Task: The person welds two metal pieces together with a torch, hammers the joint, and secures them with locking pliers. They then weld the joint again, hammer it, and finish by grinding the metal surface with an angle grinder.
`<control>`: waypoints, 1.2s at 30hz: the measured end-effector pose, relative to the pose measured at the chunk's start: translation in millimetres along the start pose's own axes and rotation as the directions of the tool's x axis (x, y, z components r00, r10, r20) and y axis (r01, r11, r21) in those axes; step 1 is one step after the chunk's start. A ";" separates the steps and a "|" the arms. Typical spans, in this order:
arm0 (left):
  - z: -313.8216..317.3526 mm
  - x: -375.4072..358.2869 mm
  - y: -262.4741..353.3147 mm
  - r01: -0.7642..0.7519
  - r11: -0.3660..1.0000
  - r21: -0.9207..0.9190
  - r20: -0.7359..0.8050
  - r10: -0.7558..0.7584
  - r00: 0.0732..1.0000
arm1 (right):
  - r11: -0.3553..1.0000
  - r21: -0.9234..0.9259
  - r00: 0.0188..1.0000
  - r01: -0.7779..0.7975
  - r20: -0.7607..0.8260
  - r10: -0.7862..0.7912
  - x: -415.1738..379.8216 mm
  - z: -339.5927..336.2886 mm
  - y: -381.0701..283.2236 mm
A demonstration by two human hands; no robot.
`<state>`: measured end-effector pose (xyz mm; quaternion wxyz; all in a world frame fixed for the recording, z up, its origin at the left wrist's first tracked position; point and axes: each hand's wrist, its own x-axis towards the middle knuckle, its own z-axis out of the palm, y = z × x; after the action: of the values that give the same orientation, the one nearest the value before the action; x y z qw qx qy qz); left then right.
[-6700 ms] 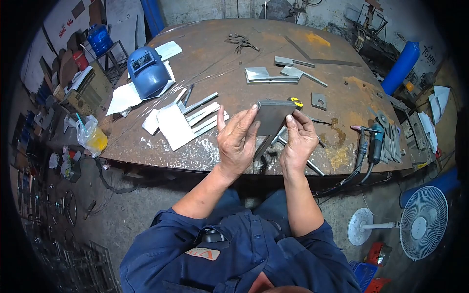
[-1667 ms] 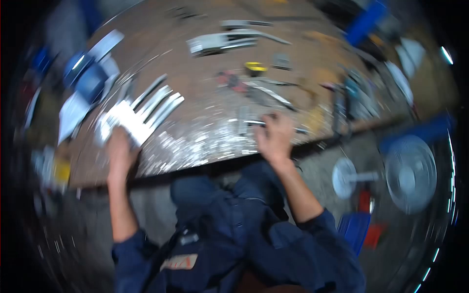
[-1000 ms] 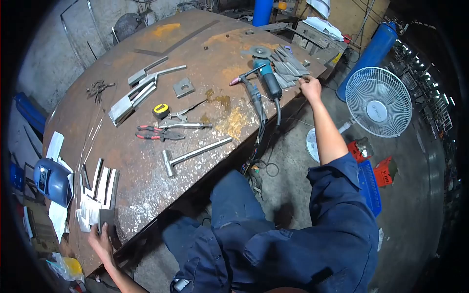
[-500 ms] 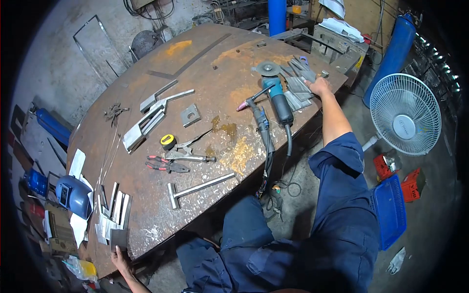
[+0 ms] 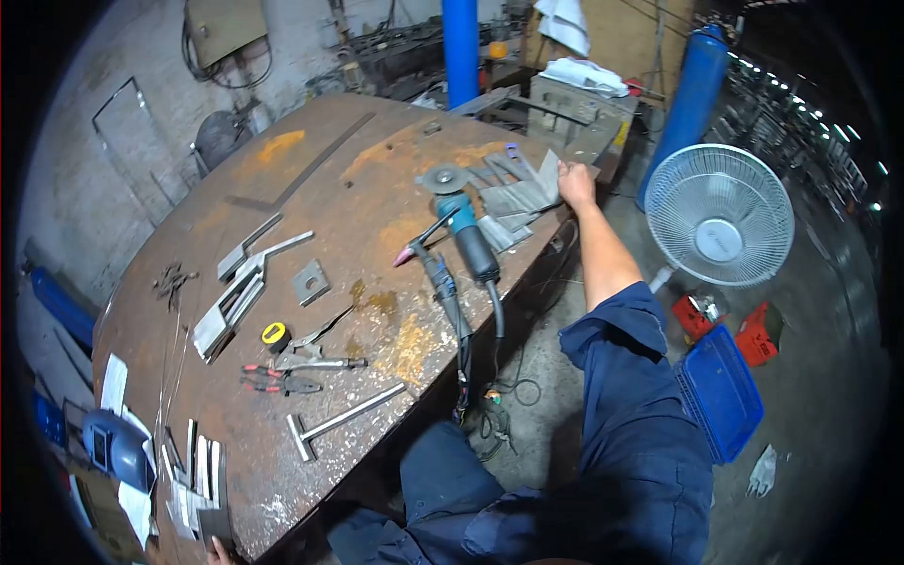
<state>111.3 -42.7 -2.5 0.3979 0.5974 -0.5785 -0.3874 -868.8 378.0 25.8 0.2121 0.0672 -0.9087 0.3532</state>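
Observation:
My right hand (image 5: 576, 184) is closed on the edge of a grey metal plate (image 5: 549, 175), which it holds tilted up over a pile of flat plates (image 5: 513, 200) at the table's right end. Left of that pile lies a teal angle grinder (image 5: 463, 226), with a welding torch (image 5: 439, 273) beside it. At the bottom left, only the fingers of my left hand (image 5: 219, 554) show, at the edge of a dark plate (image 5: 215, 529) near metal strips (image 5: 202, 471).
On the rusty table (image 5: 377, 207) are a tape measure (image 5: 275, 335), pliers (image 5: 282, 379), a T-shaped metal piece (image 5: 348, 421), a holed plate (image 5: 311, 282) and a welding mask (image 5: 118, 447). A fan (image 5: 720, 217) and a blue crate (image 5: 720, 395) stand to the right.
The view has swung right, so the table shifts left and down. My right hand has raised a plate from the pile. My left hand remains by the dark plate, now mostly out of frame.

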 end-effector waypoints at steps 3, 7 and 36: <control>-15.0 30.1 -29.6 -0.139 0.989 0.053 0.117 0.132 0.984 | 0.960 0.267 0.994 -0.081 -0.050 0.098 -6.1 -14.4 17.0; 9.5 26.2 -17.2 -0.287 0.943 0.169 -0.016 0.294 0.956 | 0.303 0.919 0.966 -0.252 0.259 0.017 -60.6 -46.9 4.4; 97.4 -33.5 14.6 -0.233 0.860 -0.455 0.162 0.337 0.927 | 0.619 0.693 0.396 -0.370 0.720 -0.570 -506.4 -60.3 -345.8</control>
<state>14.8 -12.2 -26.2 0.5007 0.3522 -0.6050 -0.5091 -298.1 147.9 58.5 -0.3480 0.3954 -0.6090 0.5930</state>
